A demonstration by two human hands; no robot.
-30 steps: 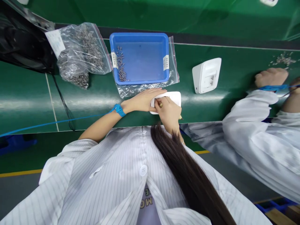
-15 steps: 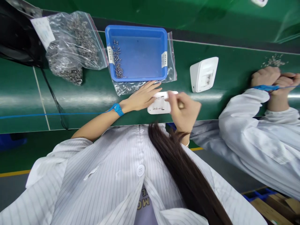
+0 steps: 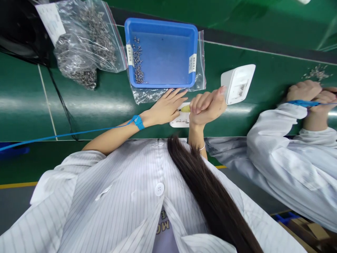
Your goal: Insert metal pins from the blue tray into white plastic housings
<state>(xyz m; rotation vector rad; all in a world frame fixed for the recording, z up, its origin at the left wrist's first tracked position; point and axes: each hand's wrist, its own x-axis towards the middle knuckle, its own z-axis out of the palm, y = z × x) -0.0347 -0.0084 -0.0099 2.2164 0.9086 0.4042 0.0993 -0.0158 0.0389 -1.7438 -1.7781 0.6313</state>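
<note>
My left hand [image 3: 167, 108], with a blue strap at its wrist, lies spread over the left side of a white plastic piece [image 3: 181, 121] on the green bench. My right hand [image 3: 207, 105] is wrapped round the yellow handle of a screwdriver [image 3: 185, 109], whose tip points left at the white piece near my left fingertips. Beyond my left hand stands a blue tray [image 3: 163, 59] with small screws [image 3: 138, 68] heaped along its left side. Part of the white piece is hidden beneath my hands.
Bags of screws [image 3: 89, 45] lie at the upper left, beside a black object [image 3: 23, 31]. A white device [image 3: 239, 84] sits right of my right hand. At the far right, a person's hands [image 3: 305, 90] are near a small pile of parts [image 3: 318, 72].
My right hand has turned, and the yellow handle now shows pointing left. The view has shifted a little, while my left hand stays spread on the white piece.
</note>
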